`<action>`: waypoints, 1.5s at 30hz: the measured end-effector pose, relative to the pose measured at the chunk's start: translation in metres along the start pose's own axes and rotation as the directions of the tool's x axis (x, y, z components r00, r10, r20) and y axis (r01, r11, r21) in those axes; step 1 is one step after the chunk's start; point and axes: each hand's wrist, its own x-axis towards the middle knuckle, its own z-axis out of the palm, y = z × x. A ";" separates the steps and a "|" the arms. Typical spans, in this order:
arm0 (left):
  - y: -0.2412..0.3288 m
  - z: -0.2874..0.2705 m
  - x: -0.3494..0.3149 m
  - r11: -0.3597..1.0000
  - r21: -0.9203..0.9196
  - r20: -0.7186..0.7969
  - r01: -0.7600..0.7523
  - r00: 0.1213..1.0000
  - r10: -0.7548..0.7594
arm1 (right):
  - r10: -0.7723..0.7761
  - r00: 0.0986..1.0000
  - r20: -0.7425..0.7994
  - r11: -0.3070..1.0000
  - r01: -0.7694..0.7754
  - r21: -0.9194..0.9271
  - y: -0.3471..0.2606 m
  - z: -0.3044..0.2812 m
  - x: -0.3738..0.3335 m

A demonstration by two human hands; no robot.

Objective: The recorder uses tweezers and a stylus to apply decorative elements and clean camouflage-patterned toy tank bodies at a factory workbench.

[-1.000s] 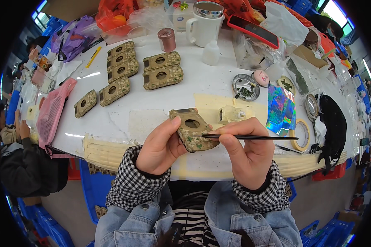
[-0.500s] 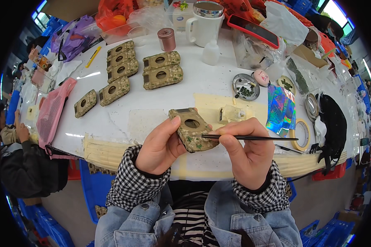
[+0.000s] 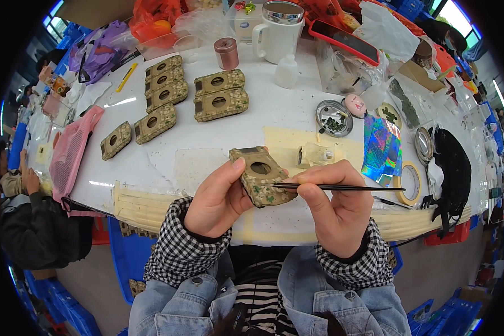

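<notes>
My left hand [image 3: 218, 199] grips a camouflage-patterned model tank hull [image 3: 261, 182] with a round hole in its top, tilted above the table's near edge. Between the thumb and fingers of my right hand [image 3: 339, 207] is a pair of dark tweezers [image 3: 353, 187], lying nearly level. Their tip touches the hull's camouflaged surface just below the hole; anything tiny at the tip is too small to make out. Several similar hulls [image 3: 219, 102] stand in groups farther back on the left. A round metal dish [image 3: 323, 110] with small dark green pieces lies beyond my right hand.
Right of my hands are a shiny holographic sheet [image 3: 382, 147], a masking tape roll [image 3: 411, 185] and a black bag [image 3: 453, 173]. Farther back stand a white mug [image 3: 280, 42], a pink canister [image 3: 226, 54] and a small white bottle [image 3: 286, 73]. A pink mesh pouch [image 3: 75, 151] lies left.
</notes>
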 end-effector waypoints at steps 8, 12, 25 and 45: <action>0.000 0.000 -0.001 1.000 0.002 0.003 -0.004 1.000 0.004 | -0.004 1.000 0.005 1.000 0.004 -0.001 -0.001 0.000 0.000; 0.001 0.001 0.000 1.000 0.006 -0.001 0.000 1.000 0.000 | 0.006 1.000 0.002 1.000 -0.006 -0.001 -0.001 0.000 0.000; -0.001 -0.004 -0.002 0.993 -0.116 0.041 0.016 0.999 -0.011 | -0.019 0.997 -0.075 0.965 0.038 0.261 0.005 0.002 -0.004; 0.002 -0.004 -0.003 0.987 -0.140 0.047 0.077 0.996 -0.071 | -0.119 0.992 0.026 0.991 0.118 0.058 0.003 0.006 0.003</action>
